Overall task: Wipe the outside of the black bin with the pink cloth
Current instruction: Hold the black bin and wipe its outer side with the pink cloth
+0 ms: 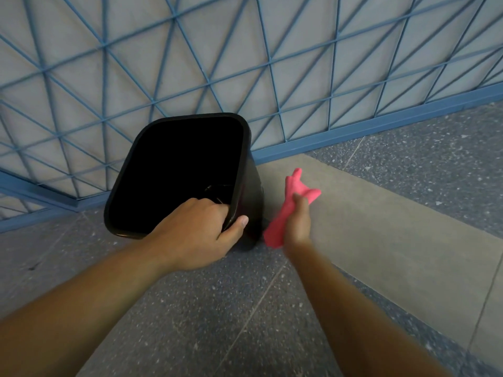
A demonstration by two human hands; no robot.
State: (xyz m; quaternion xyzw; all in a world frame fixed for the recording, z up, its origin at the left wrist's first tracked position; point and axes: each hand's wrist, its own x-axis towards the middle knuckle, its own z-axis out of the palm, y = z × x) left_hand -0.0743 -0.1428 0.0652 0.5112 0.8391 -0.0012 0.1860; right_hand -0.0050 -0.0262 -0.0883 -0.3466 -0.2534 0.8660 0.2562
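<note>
Right now the floor (245,308), speckled grey with a paler strip running under the right arm, is carrying everything, and a blue lattice fence (190,63) is rising along its far edge. The bin (255,186) is standing at that far edge, close against the fence, and it is tipping toward the person so its open mouth is facing the camera. Something small is lying deep inside, too dark to name.

The left hand (196,232) is gripping the near right corner of the rim, fingers curling inside and thumb pressing on the outer wall. The right hand (298,224) is clutching the cloth (288,208), bunched into a long wad, just beside the bin's right wall; whether the cloth is touching that wall I cannot tell, since the hand is blurring.

Judging from this, the wiping of the right side is only getting under way, with the other walls waiting their turn.

Trouble could be coming from a few places. With the bin leaning on one edge and held at a single corner, a firm push from the cloth could be swinging it round or sliding its base along the floor. A bunched cloth is meeting the wall with little surface, so streaks may be getting missed. The fence is crowding the far walls, so these may be going unwiped unless the bin is turned.
</note>
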